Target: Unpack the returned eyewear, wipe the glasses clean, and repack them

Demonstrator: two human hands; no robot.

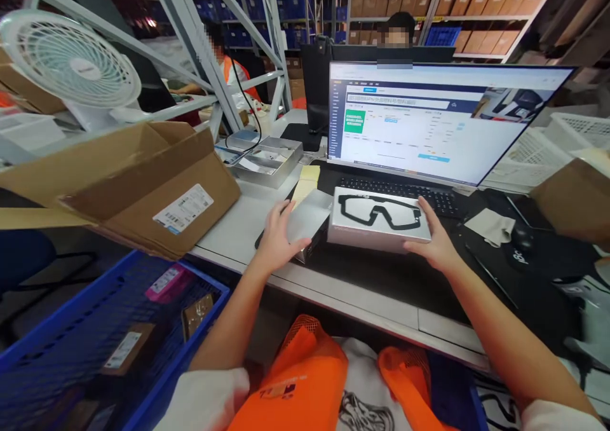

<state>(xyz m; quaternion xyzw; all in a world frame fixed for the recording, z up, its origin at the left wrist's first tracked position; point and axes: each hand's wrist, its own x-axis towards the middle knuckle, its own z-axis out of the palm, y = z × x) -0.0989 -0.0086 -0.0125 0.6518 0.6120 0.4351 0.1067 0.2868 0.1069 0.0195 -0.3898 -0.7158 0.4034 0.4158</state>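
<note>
Orange vest fabric is seen nearest, below both wrists. Just beyond it the left hand is closed over the end of a plain silver sleeve, and the right hand is clamped on the right end of the goggle box; the hands are set well apart. The box lies flat on the dark mat between them, touching the sleeve end to end, its long axis running left to right and the printed goggles facing up. Handling is judged best done with both pieces level and moved straight along that axis, without twisting. Beyond the fingertips a keyboard and a monitor are seen.
</note>
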